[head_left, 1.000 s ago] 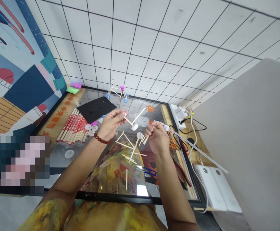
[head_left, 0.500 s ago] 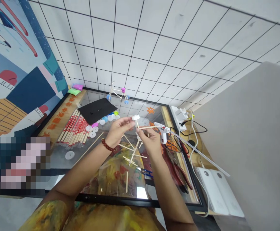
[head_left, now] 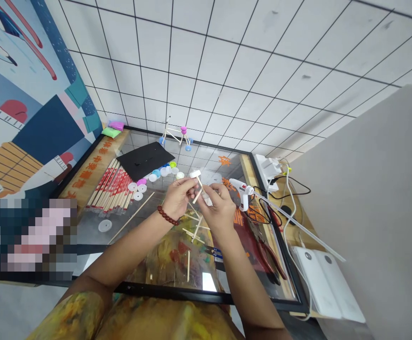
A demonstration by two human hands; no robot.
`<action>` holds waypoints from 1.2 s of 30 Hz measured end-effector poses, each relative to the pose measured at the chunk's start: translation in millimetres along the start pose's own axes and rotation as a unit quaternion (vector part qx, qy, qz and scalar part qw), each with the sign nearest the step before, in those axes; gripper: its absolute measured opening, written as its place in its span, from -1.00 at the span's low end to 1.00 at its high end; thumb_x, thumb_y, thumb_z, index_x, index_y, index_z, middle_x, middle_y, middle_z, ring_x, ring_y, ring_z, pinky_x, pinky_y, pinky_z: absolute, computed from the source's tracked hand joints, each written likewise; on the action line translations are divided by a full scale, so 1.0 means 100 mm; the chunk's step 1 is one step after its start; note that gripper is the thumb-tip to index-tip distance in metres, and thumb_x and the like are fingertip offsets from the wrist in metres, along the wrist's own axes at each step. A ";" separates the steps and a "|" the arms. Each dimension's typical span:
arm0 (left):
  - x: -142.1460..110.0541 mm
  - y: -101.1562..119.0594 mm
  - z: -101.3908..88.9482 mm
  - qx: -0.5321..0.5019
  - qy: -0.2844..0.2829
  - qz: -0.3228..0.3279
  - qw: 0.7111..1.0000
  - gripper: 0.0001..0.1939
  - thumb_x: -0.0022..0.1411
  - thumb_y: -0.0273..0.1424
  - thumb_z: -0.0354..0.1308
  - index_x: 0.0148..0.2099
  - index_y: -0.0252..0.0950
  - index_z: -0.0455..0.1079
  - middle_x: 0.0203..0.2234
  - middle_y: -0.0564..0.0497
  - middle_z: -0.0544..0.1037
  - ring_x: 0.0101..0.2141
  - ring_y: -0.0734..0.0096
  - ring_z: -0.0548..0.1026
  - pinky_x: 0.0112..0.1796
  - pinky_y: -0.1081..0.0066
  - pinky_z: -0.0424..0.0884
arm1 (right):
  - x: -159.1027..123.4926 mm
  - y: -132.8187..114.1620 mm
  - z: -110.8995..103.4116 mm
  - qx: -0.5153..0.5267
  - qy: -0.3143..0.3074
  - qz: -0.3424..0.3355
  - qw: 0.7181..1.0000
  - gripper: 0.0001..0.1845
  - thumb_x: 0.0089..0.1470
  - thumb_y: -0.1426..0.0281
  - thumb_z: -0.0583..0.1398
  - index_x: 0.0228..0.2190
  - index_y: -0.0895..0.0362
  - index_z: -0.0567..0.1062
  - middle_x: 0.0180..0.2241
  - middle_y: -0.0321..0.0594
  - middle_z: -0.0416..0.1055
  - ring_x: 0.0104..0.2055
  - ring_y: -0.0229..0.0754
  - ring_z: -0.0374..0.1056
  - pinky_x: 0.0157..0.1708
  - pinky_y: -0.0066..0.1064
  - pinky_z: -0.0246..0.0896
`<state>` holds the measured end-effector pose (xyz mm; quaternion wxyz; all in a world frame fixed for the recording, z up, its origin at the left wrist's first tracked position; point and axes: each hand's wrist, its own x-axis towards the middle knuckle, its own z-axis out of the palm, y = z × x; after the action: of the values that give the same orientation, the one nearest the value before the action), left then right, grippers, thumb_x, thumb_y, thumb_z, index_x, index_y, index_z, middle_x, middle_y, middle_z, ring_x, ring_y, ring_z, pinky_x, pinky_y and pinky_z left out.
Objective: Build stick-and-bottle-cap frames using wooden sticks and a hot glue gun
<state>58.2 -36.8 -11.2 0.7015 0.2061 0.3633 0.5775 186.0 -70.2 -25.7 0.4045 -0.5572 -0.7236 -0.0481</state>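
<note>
Above the glass tabletop, my left hand (head_left: 178, 197) pinches a small frame of pale wooden sticks (head_left: 199, 187) topped by a white plastic cap (head_left: 195, 174). My right hand (head_left: 218, 208) has its fingers closed on the same frame from the other side, hiding part of the joint. A white round piece (head_left: 207, 199) shows among the right fingers; I cannot tell whether it belongs to the frame. Below the hands, another joined stick structure (head_left: 196, 230) lies on the glass, partly covered. A white glue gun (head_left: 242, 192) rests right of my right hand.
Wrapped chopsticks (head_left: 110, 186), a black sheet (head_left: 145, 160) and coloured caps (head_left: 164, 171) lie left. A finished-looking stick model (head_left: 176, 134) stands at the back. Blue-handled snips (head_left: 216, 253), red pliers (head_left: 268, 255) and cables (head_left: 287, 208) are on the right.
The held frame has turned: a stick that pointed right over my right hand now slants down and left between the hands. My right fingers have shifted their grip. The view has moved slightly.
</note>
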 end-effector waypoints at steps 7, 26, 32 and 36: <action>0.01 -0.03 0.00 0.000 0.058 0.050 0.997 -0.80 -0.09 -0.40 0.37 -0.52 -0.37 0.41 -0.65 0.13 0.42 -0.64 0.69 0.26 -0.56 0.55 0.16 | 0.03 -0.08 0.07 -0.080 0.001 -0.057 0.995 -0.79 0.22 0.31 0.19 -0.18 0.04 0.61 -0.20 -0.11 0.53 -0.33 -0.22 0.44 -0.46 -0.47 0.19; -0.02 -0.06 0.05 0.005 0.101 0.072 0.992 -0.76 -0.08 -0.39 0.35 -0.57 -0.34 0.33 -0.68 0.17 0.33 -0.65 0.70 0.24 -0.60 0.58 0.15 | 0.07 -0.16 0.09 0.186 -0.025 0.095 0.978 -0.84 0.10 0.27 0.26 -0.34 0.06 0.64 -0.32 -0.19 0.52 -0.51 -0.29 0.31 -0.50 -0.43 0.25; -0.05 -0.07 0.08 -0.050 0.052 0.036 0.997 -0.77 -0.18 -0.38 0.42 -0.48 -0.36 0.45 -0.62 0.14 0.43 -0.61 0.70 0.30 -0.55 0.59 0.23 | 0.14 -0.17 0.01 0.238 -0.029 0.136 0.961 -0.84 0.05 0.29 0.28 -0.35 0.08 0.64 -0.36 -0.24 0.47 -0.60 -0.36 0.15 -0.58 -0.44 0.16; -0.05 -0.07 0.07 -0.046 0.075 0.032 0.996 -0.79 -0.12 -0.38 0.39 -0.52 -0.36 0.44 -0.66 0.13 0.40 -0.64 0.70 0.26 -0.58 0.58 0.17 | 0.09 -0.14 0.06 0.178 -0.017 0.079 0.981 -0.83 0.08 0.32 0.26 -0.30 0.07 0.65 -0.35 -0.24 0.45 -0.61 -0.39 0.15 -0.56 -0.46 0.18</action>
<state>67.6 -42.2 -10.0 0.6626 0.1410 0.3807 0.6294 170.2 -65.7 -18.5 0.4873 -0.5328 -0.6808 0.1231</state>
